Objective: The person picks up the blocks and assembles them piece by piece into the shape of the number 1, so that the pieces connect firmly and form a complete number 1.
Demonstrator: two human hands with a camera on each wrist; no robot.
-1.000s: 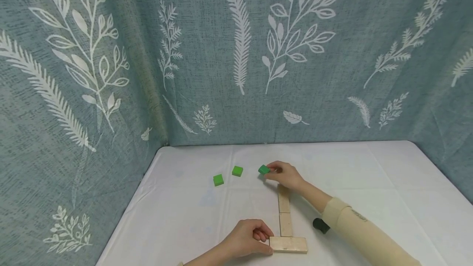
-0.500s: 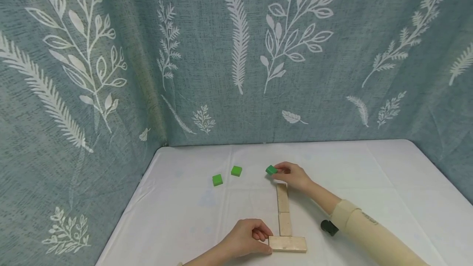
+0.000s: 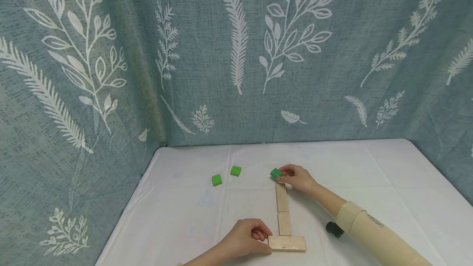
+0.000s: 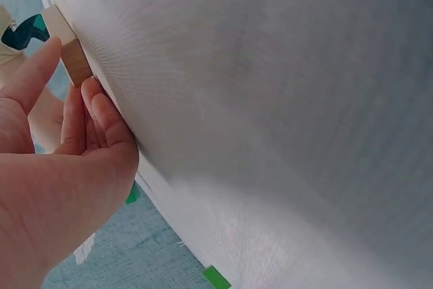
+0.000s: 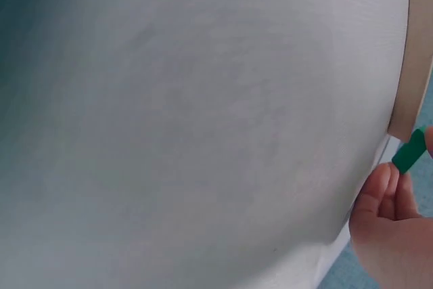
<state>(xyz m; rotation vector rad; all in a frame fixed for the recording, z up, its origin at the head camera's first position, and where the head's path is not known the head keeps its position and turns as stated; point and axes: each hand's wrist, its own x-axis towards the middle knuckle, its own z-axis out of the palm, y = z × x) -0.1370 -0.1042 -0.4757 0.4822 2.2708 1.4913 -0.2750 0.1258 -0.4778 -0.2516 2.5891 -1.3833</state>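
Note:
Between the thumb and fingers of my right hand [image 3: 298, 177] is a dark green block [image 3: 276, 173], held at the far end of a line of two pale wooden blocks [image 3: 281, 197]. The right wrist view shows this green block [image 5: 410, 151] tilted, close by the end of a wooden block [image 5: 414, 65]. At the near end, a third wooden block [image 3: 286, 243] lies crosswise against the line. My left hand [image 3: 248, 237] pinches its left end; in the left wrist view the thumb and fingertips meet the wooden block [image 4: 67, 45] on opposite sides.
Two light green blocks [image 3: 216, 180] lie on the white tablecloth [image 3: 177, 208], left of the line. A black object [image 3: 334, 229] shows beside the right sleeve [image 3: 377, 233]. A blue-green curtain [image 3: 221, 52] with white leaf prints stands behind and along the sides.
My right hand has carried the dark green block rightward and slightly nearer, over to the line's far end. The black object has shifted right with that arm. My left hand stays put.

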